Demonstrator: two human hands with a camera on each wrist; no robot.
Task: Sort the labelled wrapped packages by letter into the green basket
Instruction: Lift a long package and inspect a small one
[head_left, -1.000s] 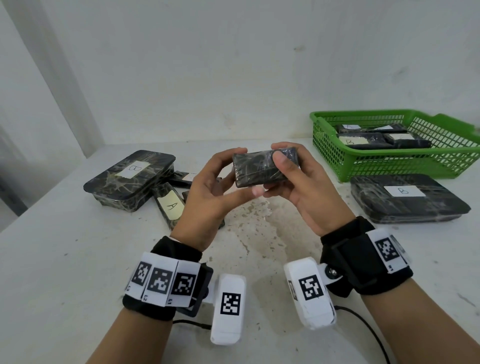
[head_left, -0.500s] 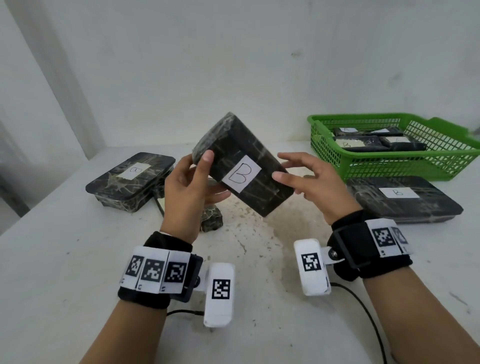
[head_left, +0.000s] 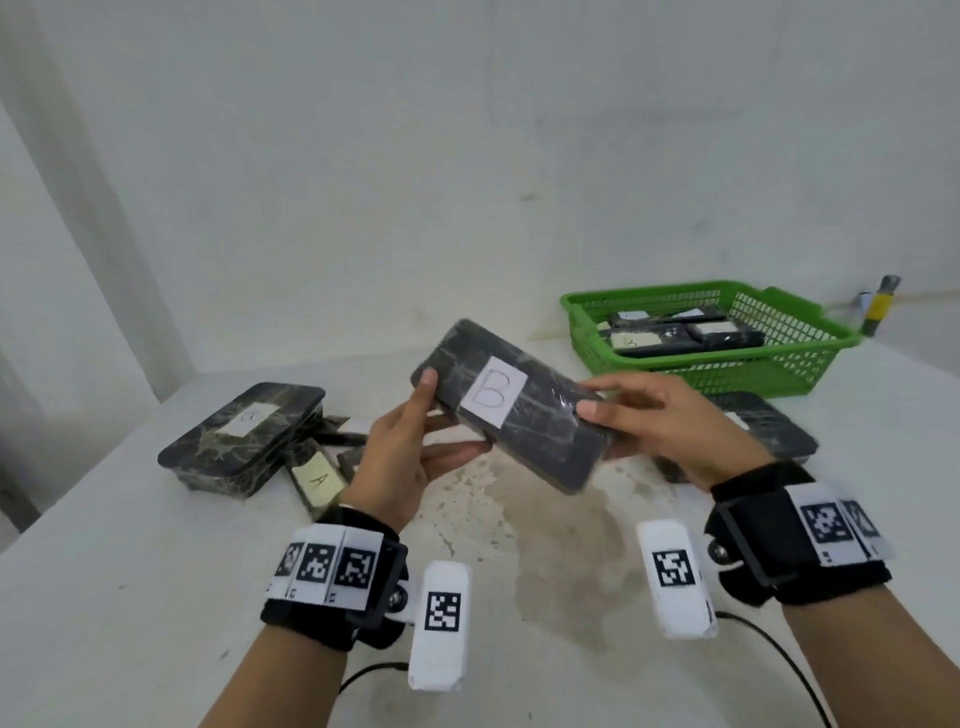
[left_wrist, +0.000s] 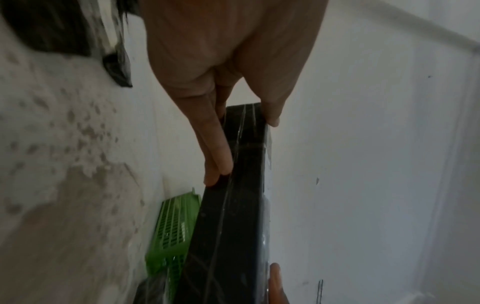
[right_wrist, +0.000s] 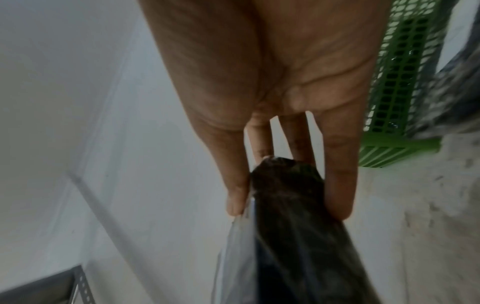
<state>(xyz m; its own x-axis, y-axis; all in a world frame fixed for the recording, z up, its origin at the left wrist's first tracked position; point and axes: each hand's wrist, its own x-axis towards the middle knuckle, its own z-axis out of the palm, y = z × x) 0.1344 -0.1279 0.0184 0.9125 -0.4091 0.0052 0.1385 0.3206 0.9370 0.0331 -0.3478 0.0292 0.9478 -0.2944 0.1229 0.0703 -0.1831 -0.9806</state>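
I hold a black wrapped package (head_left: 540, 415) with a white label reading B above the table, tilted, label up. My left hand (head_left: 415, 447) pinches its left end, thumb on top and fingers (left_wrist: 218, 156) beneath. My right hand (head_left: 660, 421) pinches its right end between thumb and fingers (right_wrist: 337, 185). The package (left_wrist: 233, 226) (right_wrist: 291, 226) runs away from each wrist camera. The green basket (head_left: 779, 364) stands at the back right with several labelled packages (head_left: 670, 335) in it.
A large wrapped package (head_left: 244, 436) lies at the left with a small one labelled A (head_left: 317, 480) and others beside it. Another large package (head_left: 769, 431) lies before the basket, partly behind my right hand. A yellow object (head_left: 878, 306) stands far right.
The package was turned from end-on to label up, showing B. It has since lowered and tilted flatter, and my right hand has closed onto its right end.
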